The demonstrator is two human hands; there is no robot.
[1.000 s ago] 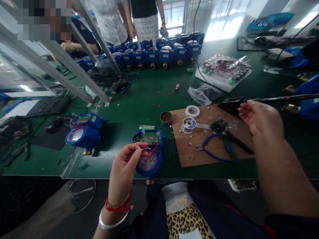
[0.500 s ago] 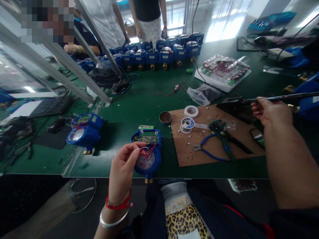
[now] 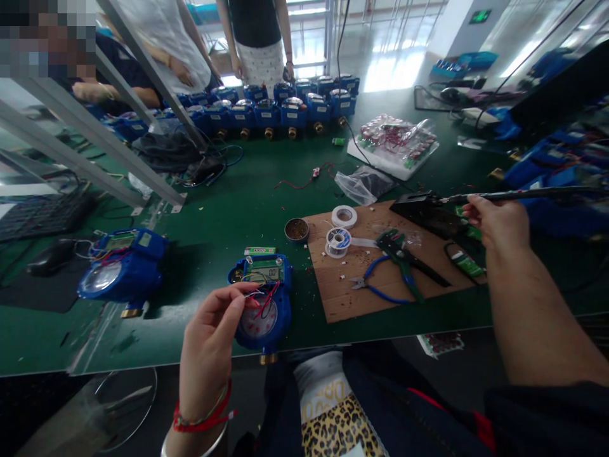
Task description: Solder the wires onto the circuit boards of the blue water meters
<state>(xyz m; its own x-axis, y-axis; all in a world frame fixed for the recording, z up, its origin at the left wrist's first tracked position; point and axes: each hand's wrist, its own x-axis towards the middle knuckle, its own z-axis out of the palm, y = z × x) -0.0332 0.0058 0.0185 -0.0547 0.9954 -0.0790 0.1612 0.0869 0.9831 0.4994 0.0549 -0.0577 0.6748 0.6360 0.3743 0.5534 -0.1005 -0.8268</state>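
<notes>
Open blue meter (image 3: 259, 320) at the near edge of the green table (image 3: 223, 203), with both hands engaged. The left hand (image 3: 209, 333) pinches thin wires (image 3: 269, 301) above the meter, thumb against fingertips; the right hand (image 3: 504, 225) closes its thumb and fingers on a slender dark tool (image 3: 547, 192), whose front end lies at a black stand (image 3: 413, 202). As judged from the present state, the display (image 3: 267, 274) is seated and lit, whereas the wires remain loose over the dial and the upper compartment is uncovered; whether any wire ends are joined cannot be told. A green-and-white cell (image 3: 260, 251) lies just behind the meter. Compared with the frame one second earlier, the left hand keeps its pinch, while the right hand sits farther along the tool from the stand, and a green battery (image 3: 466, 261) shows beside the right forearm. The whole view is shifted.
</notes>
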